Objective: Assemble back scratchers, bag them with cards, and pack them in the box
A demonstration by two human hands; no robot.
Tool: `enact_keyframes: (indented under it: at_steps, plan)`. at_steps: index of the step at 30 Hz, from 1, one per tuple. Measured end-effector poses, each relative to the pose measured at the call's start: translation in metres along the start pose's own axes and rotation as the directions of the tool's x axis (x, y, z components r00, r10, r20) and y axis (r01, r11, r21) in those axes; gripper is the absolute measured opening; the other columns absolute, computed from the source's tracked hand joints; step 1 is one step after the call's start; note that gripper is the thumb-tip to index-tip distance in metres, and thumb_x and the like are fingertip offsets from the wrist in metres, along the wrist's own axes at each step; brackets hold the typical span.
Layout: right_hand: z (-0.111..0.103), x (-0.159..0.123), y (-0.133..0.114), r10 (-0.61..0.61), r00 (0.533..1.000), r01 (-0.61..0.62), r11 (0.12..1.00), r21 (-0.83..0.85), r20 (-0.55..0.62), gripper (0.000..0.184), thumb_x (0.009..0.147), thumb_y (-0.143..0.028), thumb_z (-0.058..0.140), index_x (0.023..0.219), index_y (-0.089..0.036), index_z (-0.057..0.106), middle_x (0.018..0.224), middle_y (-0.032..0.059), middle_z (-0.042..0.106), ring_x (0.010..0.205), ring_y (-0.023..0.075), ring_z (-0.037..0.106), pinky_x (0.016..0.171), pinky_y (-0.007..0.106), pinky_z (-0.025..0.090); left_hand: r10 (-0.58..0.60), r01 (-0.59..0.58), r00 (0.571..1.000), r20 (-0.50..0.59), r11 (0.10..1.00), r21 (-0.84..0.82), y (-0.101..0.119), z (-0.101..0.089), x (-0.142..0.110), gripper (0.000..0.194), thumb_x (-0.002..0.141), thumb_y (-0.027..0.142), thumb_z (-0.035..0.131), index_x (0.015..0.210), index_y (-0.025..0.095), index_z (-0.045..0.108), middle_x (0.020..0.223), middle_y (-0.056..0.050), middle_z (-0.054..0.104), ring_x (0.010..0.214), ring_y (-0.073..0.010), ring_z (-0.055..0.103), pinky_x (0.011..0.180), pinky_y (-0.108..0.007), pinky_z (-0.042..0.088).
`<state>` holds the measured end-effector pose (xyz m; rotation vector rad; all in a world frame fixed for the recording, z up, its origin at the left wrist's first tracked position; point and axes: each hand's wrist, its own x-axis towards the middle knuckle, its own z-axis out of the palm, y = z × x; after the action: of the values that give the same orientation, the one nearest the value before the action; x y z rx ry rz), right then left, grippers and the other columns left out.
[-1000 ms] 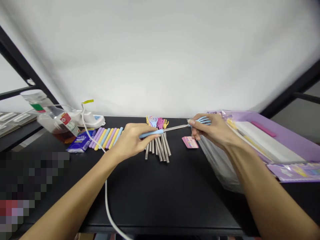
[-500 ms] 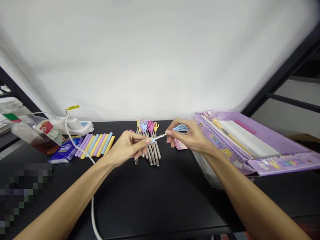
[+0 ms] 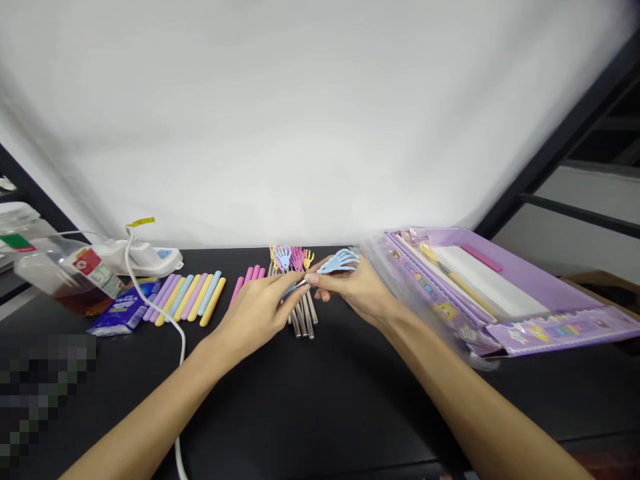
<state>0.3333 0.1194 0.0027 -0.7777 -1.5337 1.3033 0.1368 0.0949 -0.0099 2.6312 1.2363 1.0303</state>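
Observation:
My left hand (image 3: 257,307) is closed around the light blue grip of a back scratcher, mostly hidden by the fingers. A bit of its metal rod (image 3: 303,283) shows between my two hands. My right hand (image 3: 363,290) pinches the same back scratcher (image 3: 340,261) just below its blue claw-shaped head, which points right. Behind my hands lies a bundle of metal-rod back scratchers (image 3: 303,320) with yellow, blue and pink claw heads. Several pink handle sleeves (image 3: 249,275) lie partly behind my left hand.
Purple, yellow and blue sleeves (image 3: 193,299) lie in a row at left, by a blue packet (image 3: 125,310), a tilted bottle (image 3: 75,277) and a power strip (image 3: 155,259). A white cable (image 3: 181,353) crosses the table. A purple box (image 3: 525,273) in clear plastic stands at right.
My hands have come closer together, and less of the metal rod shows between them. My right hand has moved left, and more pink sleeves are visible beside my left hand.

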Motion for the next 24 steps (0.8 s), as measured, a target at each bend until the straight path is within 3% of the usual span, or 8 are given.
enact_keyframes:
  at_steps: [3,7,11,15,17,21,24]
  plan:
    - [-0.010,0.002,-0.004,0.035,0.988,-0.025,0.997,0.068,-0.148,0.026,0.064,-0.034,0.091,0.072,-0.015,0.075,0.065,0.0020,0.069,0.057,0.0129,0.063,0.060,0.027,0.056,0.004,-0.002,1.000,-0.022,0.998,0.055,-0.014,-0.005,0.001,0.025,0.103,0.034,0.049,0.109,0.021,0.070,0.086,-0.002,0.076,0.069,-0.0168,0.070,0.061,-0.025,0.045]
    - [-0.035,0.007,-0.011,0.051,0.910,0.039,0.977,0.209,-0.411,0.028,0.056,-0.027,0.095,0.067,-0.016,0.072,0.063,-0.0007,0.066,0.053,0.0093,0.059,0.061,0.026,0.058,0.013,-0.006,0.998,-0.062,0.994,0.107,-0.036,-0.015,0.001,0.026,0.102,0.037,0.052,0.107,0.020,0.071,0.095,-0.005,0.077,0.081,-0.0198,0.073,0.070,-0.028,0.050]
    - [-0.026,0.008,-0.009,0.087,0.908,0.057,0.944,0.325,-0.411,0.034,0.060,-0.036,0.094,0.066,-0.016,0.066,0.061,-0.0024,0.063,0.051,0.0075,0.057,0.060,0.024,0.058,0.034,-0.018,0.995,-0.089,0.986,0.167,-0.028,-0.008,0.002,0.026,0.101,0.037,0.053,0.108,0.020,0.070,0.094,-0.005,0.077,0.080,-0.0193,0.073,0.069,-0.027,0.049]
    - [-0.005,0.006,-0.007,0.042,0.930,0.060,0.963,0.263,-0.366,0.036,0.064,-0.042,0.092,0.073,-0.015,0.070,0.065,0.0001,0.066,0.051,0.0093,0.060,0.054,0.024,0.054,0.095,-0.065,0.989,-0.109,0.965,0.253,-0.017,-0.002,0.005,0.027,0.103,0.035,0.050,0.104,0.019,0.071,0.081,-0.002,0.075,0.065,-0.0165,0.069,0.060,-0.027,0.045]
    - [-0.010,0.007,-0.011,-0.016,0.897,0.138,0.959,0.247,-0.441,0.039,0.060,-0.044,0.093,0.070,-0.015,0.069,0.062,-0.0009,0.065,0.049,0.0077,0.057,0.049,0.022,0.051,0.106,-0.064,0.985,-0.138,0.958,0.279,-0.023,-0.006,0.005,0.025,0.102,0.034,0.052,0.101,0.020,0.072,0.081,-0.002,0.076,0.065,-0.0159,0.069,0.060,-0.026,0.045]
    - [-0.039,0.011,-0.019,-0.087,0.772,0.301,0.922,0.242,-0.629,0.044,0.053,-0.044,0.097,0.064,-0.017,0.064,0.057,-0.0040,0.060,0.046,0.0048,0.052,0.047,0.018,0.048,0.141,-0.045,0.959,-0.244,0.932,0.360,-0.040,-0.017,0.006,0.020,0.098,0.034,0.060,0.099,0.021,0.075,0.086,-0.004,0.078,0.072,-0.0172,0.072,0.064,-0.026,0.048]
    - [-0.042,0.011,-0.018,-0.074,0.770,0.281,0.931,0.233,-0.633,0.046,0.061,-0.052,0.091,0.070,-0.019,0.061,0.055,-0.0040,0.061,0.045,0.0070,0.054,0.046,0.020,0.049,0.169,-0.055,0.952,-0.257,0.915,0.400,-0.034,-0.017,0.011,0.019,0.097,0.032,0.061,0.098,0.019,0.075,0.084,-0.003,0.077,0.071,-0.0179,0.073,0.061,-0.026,0.047]
